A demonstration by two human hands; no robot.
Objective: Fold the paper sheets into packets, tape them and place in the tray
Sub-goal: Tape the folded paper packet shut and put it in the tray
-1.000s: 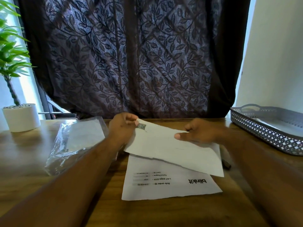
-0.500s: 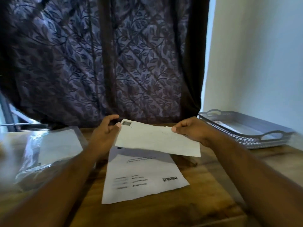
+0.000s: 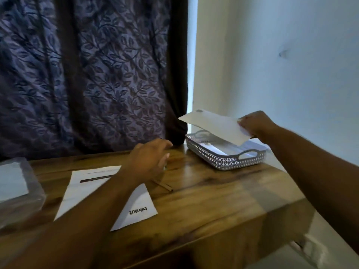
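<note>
Folded white paper packet [image 3: 213, 126] was held tilted in the air just above the grey perforated plastic tray [image 3: 229, 162], pinched at its right end between the thumb and fingers of the right hand [image 3: 255, 125]. Another white packet [image 3: 212, 149] lay inside the tray. The left hand [image 3: 149, 160] hung over the brown wooden table [image 3: 213, 200], fingers loosely curled and gripping nothing, near a thin brown stick [image 3: 165, 186]. A flat white printed sheet [image 3: 136, 210] lay under that forearm.
</note>
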